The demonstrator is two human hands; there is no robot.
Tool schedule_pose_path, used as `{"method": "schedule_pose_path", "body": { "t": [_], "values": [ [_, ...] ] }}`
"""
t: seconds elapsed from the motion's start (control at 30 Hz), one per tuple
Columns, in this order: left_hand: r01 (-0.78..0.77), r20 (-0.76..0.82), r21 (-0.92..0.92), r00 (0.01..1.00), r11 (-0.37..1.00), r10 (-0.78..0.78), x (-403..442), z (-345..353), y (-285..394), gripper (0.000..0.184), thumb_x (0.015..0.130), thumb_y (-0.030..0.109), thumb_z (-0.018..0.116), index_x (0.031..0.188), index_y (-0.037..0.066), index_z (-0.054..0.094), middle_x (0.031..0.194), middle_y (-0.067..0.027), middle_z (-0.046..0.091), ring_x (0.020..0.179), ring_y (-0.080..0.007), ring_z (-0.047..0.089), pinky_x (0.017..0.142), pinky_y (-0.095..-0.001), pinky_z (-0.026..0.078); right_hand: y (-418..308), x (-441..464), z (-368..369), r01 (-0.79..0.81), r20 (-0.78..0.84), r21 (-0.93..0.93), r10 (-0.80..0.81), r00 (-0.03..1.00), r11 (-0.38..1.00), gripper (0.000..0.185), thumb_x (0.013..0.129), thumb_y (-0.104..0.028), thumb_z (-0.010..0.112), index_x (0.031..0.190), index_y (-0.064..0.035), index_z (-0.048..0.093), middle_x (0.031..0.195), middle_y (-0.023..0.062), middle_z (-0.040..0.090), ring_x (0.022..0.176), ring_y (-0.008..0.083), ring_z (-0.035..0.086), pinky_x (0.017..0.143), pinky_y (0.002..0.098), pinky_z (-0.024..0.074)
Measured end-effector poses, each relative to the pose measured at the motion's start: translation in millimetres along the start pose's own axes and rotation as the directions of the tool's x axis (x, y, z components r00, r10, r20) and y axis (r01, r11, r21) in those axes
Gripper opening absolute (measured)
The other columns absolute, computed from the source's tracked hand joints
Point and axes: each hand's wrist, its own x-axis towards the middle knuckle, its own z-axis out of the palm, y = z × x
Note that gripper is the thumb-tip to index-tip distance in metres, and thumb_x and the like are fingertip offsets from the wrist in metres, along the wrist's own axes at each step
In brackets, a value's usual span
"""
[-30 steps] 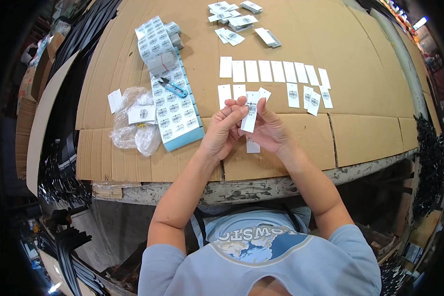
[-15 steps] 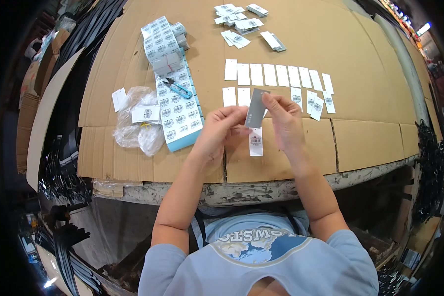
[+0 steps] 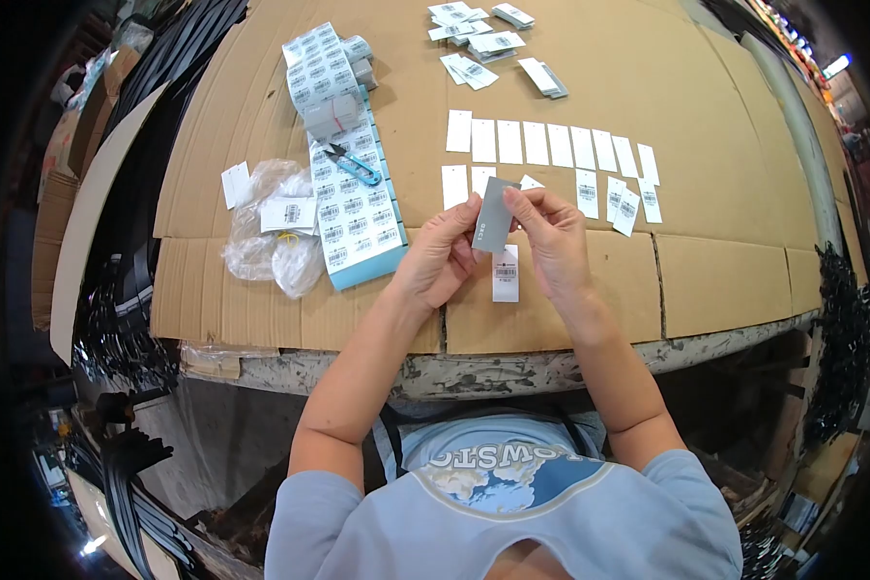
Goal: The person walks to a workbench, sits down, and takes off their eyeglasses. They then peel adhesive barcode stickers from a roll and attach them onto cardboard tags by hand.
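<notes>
A tag point(image 3: 493, 215) with its grey printed side up is held between both hands. My left hand point(image 3: 442, 253) pinches its left edge, and my right hand point(image 3: 555, 242) grips its upper right part between thumb and fingers. Just below the hands lies a white barcoded tag point(image 3: 505, 275) on the cardboard. Beyond them runs a row of blank white tags point(image 3: 510, 142). A second row has blank tags point(image 3: 454, 187) at its left and barcoded tags point(image 3: 587, 193) at its right, its middle partly hidden by the held tag and my right hand.
Barcode sticker sheets point(image 3: 353, 213) lie to the left, with a banded grey stack point(image 3: 332, 116) and blue-handled snips point(image 3: 356, 166) on them. Further left is a clear plastic bag point(image 3: 295, 263) with tags point(image 3: 288, 214) on it. Piles of tags point(image 3: 478, 43) sit at the back of the cardboard point(image 3: 735, 280).
The held tag has turned from its white barcoded side to its grey side. My right hand has shifted from beside the tag to its upper right part.
</notes>
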Motion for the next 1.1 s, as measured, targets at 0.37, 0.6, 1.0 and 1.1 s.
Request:
{"method": "schedule_pose_path", "body": {
  "t": [0.37,0.6,1.0,1.1],
  "values": [
    [0.027,0.006,-0.14,1.0,0.99,-0.026,3,-4,-12,0.028,0.091,0.027,0.057,0.109,0.006,0.055,0.097,-0.0012,0.062,0.087,-0.008,0.061,0.075,-0.0208,0.052,1,-1,5,0.061,-0.103,-0.064,-0.068,0.992,0.996,0.013,0.085,-0.012,0.066,0.079,-0.0007,0.063,0.065,-0.0019,0.056,0.054,0.0028,0.048,0.048,0.0164,0.0352],
    [-0.067,-0.051,-0.013,0.997,0.998,0.066,4,-3,-11,0.02,0.088,0.025,0.061,0.092,0.005,0.065,0.088,-0.0025,0.065,0.081,-0.0092,0.061,0.072,-0.0239,0.052,1,-3,10,0.155,-0.167,-0.225,-0.195,0.966,0.962,0.014,0.085,-0.011,0.066,0.078,0.0007,0.062,0.062,-0.0008,0.056,0.048,0.0028,0.047,0.043,0.0173,0.0339],
    [-0.426,-0.167,0.565,0.78,0.707,0.604,3,8,-11,0.017,0.087,0.017,0.064,0.085,0.0,0.064,0.078,-0.0044,0.064,0.066,-0.0077,0.058,0.061,-0.0202,0.048,-3,2,6,0.008,-0.072,-0.207,-0.024,0.997,0.978,0.017,0.087,-0.013,0.064,0.082,0.0032,0.061,0.063,0.002,0.057,0.046,0.0045,0.048,0.041,0.0193,0.0373],
    [-0.378,-0.192,0.355,0.866,0.855,0.462,2,4,-10,0.024,0.09,0.023,0.06,0.091,-0.001,0.065,0.08,-0.0057,0.064,0.068,-0.01,0.059,0.063,-0.0209,0.05,-3,1,1,-0.058,-0.001,-0.241,0.059,0.998,0.969,0.019,0.088,-0.015,0.063,0.082,0.0031,0.061,0.064,0.0032,0.057,0.044,0.0048,0.048,0.039,0.0193,0.0367]
  ]
}}
